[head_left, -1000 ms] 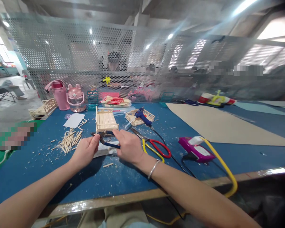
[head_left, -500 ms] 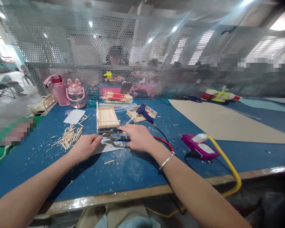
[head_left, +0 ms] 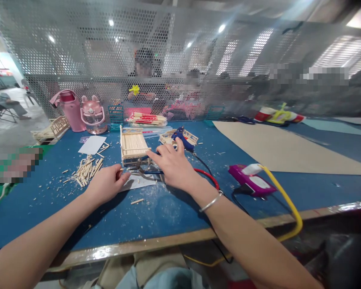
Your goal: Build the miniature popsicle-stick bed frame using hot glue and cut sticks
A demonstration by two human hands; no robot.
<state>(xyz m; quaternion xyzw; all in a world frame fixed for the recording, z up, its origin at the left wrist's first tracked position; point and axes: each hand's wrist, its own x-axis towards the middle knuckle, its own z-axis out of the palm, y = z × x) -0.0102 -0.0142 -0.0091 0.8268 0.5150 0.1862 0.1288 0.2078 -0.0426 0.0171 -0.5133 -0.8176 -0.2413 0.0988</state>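
My left hand point(head_left: 108, 182) is closed, thumb against fingers, with a tiny bit of light wood showing at the fingertips, just left of the pliers' jaws. The pliers point(head_left: 141, 166) have blue handles, which reach under my right hand point(head_left: 174, 164); its fingers are partly spread over them. Right behind the jaws stands a small bed-like frame of wooden sticks point(head_left: 134, 144). A white sheet point(head_left: 140, 181) lies beneath the pliers, and a short stick point(head_left: 137, 201) rests in front of it. Left of my left hand is a pile of cut sticks point(head_left: 87, 170).
A blue glue gun point(head_left: 184, 141) rests on another stick frame point(head_left: 165, 137) behind my right hand. Pink bottles point(head_left: 70, 112) stand back left. A purple device point(head_left: 251, 180) with a yellow cable point(head_left: 284, 196) is at right, before a beige sheet point(head_left: 276, 150).
The fingers of my right hand have lifted and spread on the pliers' handles. My left hand has drawn slightly left from the jaws. The whole view has shifted a little.
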